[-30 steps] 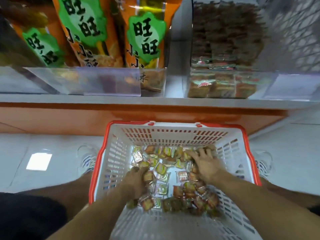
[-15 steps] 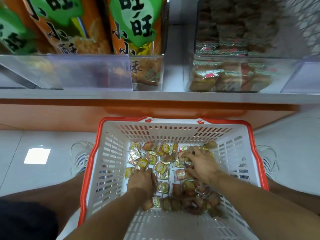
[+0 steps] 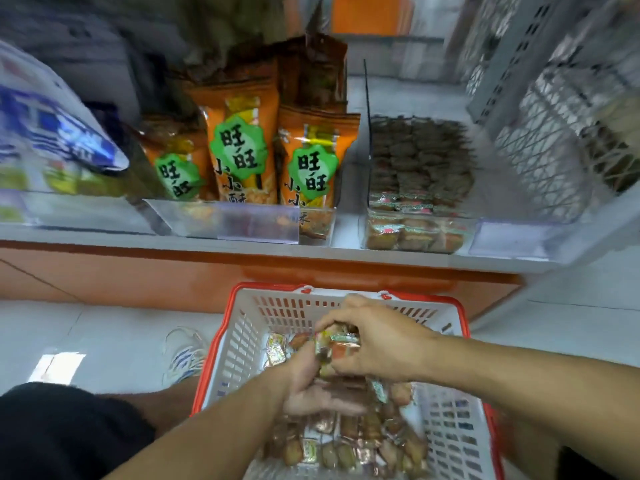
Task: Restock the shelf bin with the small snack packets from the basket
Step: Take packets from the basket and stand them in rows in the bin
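A white basket with a red rim [image 3: 242, 341] stands on the floor below the shelf, with several small snack packets [image 3: 332, 448] loose in its bottom. My right hand [image 3: 377, 344] is raised above the basket's middle, closed on a bunch of small packets [image 3: 337, 342]. My left hand [image 3: 311, 393] is cupped just under it, touching the same bunch. On the shelf above right sits the clear shelf bin [image 3: 415, 233], partly filled with stacked small packets of the same kind.
Orange snack bags [image 3: 242, 154] stand in a clear tray left of the bin. A blue and white bag [image 3: 52, 143] is at far left. A grey wire rack [image 3: 554, 133] rises on the right. My shoe [image 3: 185, 355] rests beside the basket.
Both hands have come up from the basket's bottom with packets gathered between them. The view has tilted up, showing more of the shelf.
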Tool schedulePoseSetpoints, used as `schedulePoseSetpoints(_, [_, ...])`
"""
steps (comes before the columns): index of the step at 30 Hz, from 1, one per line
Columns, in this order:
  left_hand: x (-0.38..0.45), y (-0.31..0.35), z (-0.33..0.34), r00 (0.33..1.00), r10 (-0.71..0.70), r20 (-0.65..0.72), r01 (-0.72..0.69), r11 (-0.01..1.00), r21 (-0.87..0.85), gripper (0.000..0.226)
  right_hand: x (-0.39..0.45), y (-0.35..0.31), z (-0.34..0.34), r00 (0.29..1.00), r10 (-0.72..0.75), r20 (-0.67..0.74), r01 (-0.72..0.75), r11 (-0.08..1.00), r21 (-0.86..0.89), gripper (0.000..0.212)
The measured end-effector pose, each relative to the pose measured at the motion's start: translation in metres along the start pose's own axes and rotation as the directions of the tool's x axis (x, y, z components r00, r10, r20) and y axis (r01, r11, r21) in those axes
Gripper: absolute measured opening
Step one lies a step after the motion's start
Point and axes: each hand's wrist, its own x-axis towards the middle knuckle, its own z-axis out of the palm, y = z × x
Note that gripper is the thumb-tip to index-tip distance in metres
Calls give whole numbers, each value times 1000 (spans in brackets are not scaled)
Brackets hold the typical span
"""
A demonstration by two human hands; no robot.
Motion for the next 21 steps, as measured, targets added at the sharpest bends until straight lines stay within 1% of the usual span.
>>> schedulePoseSetpoints(2, [-24, 21, 31, 982, 70, 174, -57, 995, -80, 77, -18, -25, -34, 996, -68, -60, 67, 998, -19, 58])
schedulePoseSetpoints(4, [-48, 40, 59, 943, 119, 309, -89, 990, -109, 86, -33, -42, -64, 987, -112, -114, 112, 994, -8, 57])
schedulePoseSetpoints(6, [-69, 57, 81, 901, 144, 410, -123, 989, -79, 94, -45, -52, -87, 981, -130, -144, 137, 990, 41, 56])
schedulePoseSetpoints(7, [-80, 64, 89, 891, 149, 429, -137, 989, -58, 98, -49, -56, -94, 979, -135, -153, 147, 987, 70, 56])
schedulePoseSetpoints(10, [-105, 82, 104, 895, 114, 431, -137, 990, 22, 105, -57, -63, -103, 977, -138, -163, 157, 981, 110, 56])
schedulePoseSetpoints(11, [-111, 86, 107, 904, 94, 418, -129, 990, 57, 102, -58, -64, -103, 977, -133, -167, 155, 980, 126, 56])
schedulePoseSetpoints(14, [-121, 91, 107, 939, 70, 337, -128, 980, 153, 80, -57, -65, -101, 977, -120, -178, 155, 967, 201, 54])
schedulePoseSetpoints(16, [-123, 90, 102, 944, 85, 320, -143, 976, 165, 74, -55, -66, -97, 976, -129, -173, 162, 969, 189, 55])
schedulePoseSetpoints(18, [-121, 89, 98, 943, 93, 321, -153, 974, 168, 78, -53, -66, -93, 978, -118, -174, 150, 972, 180, 60])
schedulePoseSetpoints(20, [-118, 90, 97, 943, 97, 318, -160, 971, 179, 81, -52, -62, -92, 983, -71, -167, 109, 967, 232, 65])
schedulePoseSetpoints(21, [-115, 90, 98, 944, 99, 313, -162, 970, 183, 76, -52, -59, -94, 987, -35, -159, 78, 959, 273, 66])
